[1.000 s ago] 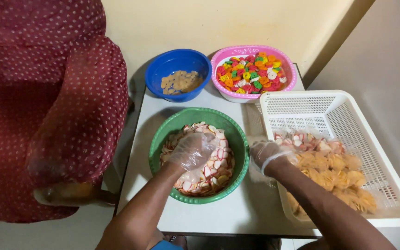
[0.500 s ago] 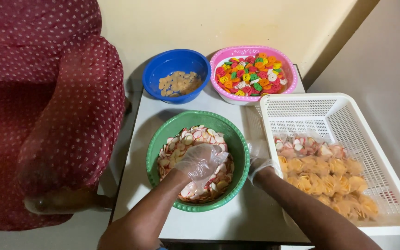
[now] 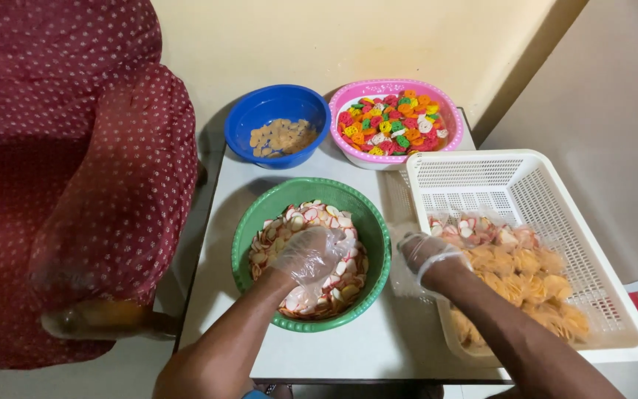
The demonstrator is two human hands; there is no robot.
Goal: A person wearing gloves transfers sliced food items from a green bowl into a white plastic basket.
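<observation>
Head view: the left hand (image 3: 311, 255), in a thin clear glove, lies palm down in the green bowl (image 3: 256, 222) with its fingers curled into the heap of red-and-white crackers (image 3: 337, 284), closed on a clump of them. The crackers fill the bowl's floor under and around the palm, and the green rim stands clear on every side of the hand. The right hand (image 3: 426, 251), also gloved, rests at the near left corner of the white plastic basket (image 3: 548, 185), just beside the bowl's right rim; whether its fingers grip anything I cannot tell. Under and beyond it in the basket lie clear bags of orange crackers (image 3: 518, 273) and a few pink-and-white ones, while the basket's far half is bare mesh. Bowl and basket sit on a small white table (image 3: 215, 266) whose left edge runs close beside a dotted maroon armchair (image 3: 75, 185). At the table's far edge stand a blue bowl (image 3: 256, 111) with pale crackers and a pink bowl (image 3: 348, 96) of mixed coloured ones, near the wall
</observation>
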